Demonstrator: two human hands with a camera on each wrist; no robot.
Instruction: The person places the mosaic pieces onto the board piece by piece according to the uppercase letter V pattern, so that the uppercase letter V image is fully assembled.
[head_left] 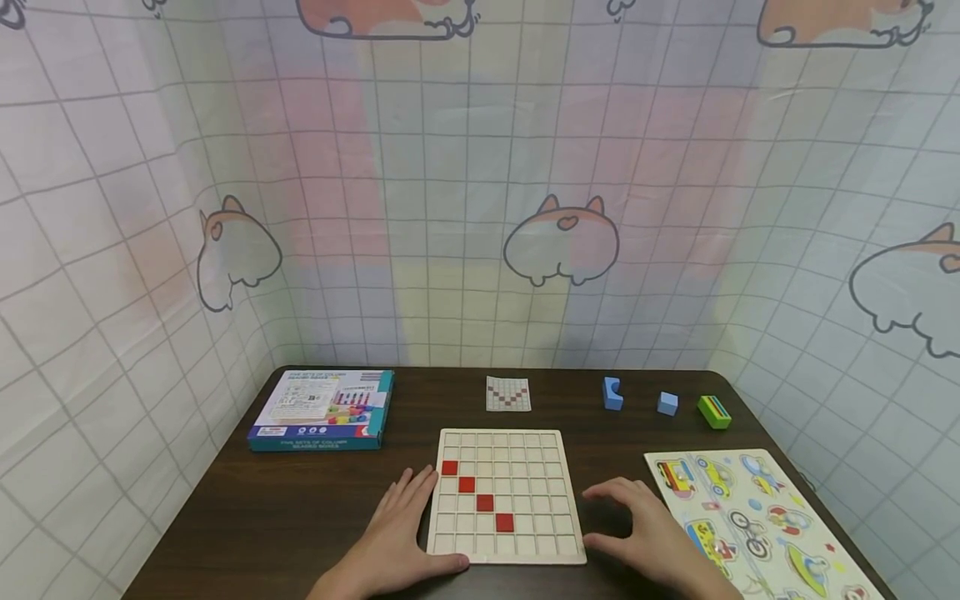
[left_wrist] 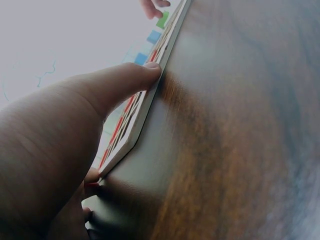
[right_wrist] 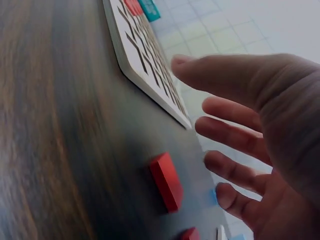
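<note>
A white grid board (head_left: 498,432) lies flat on the table, with several red squares (head_left: 485,502) stepping diagonally down across its cells. My left hand (head_left: 395,537) rests at its left side, fingers extended along the edge. That thumb (left_wrist: 145,74) touches the board's near edge. Close to the board's right edge, my right hand (head_left: 645,533) has its thumb and fingers apart, holding nothing. Two red blocks, one whole (right_wrist: 166,182) and one cut off by the frame (right_wrist: 190,233), lie on the table near the right hand; the hand hides them in the head view.
Behind the board lies a small card (head_left: 508,394) printed with a red V on a grid. A teal box (head_left: 322,412) is at back left. Blue blocks (head_left: 612,394) and a green block (head_left: 714,412) stand at back right, beyond a picture board (head_left: 776,500).
</note>
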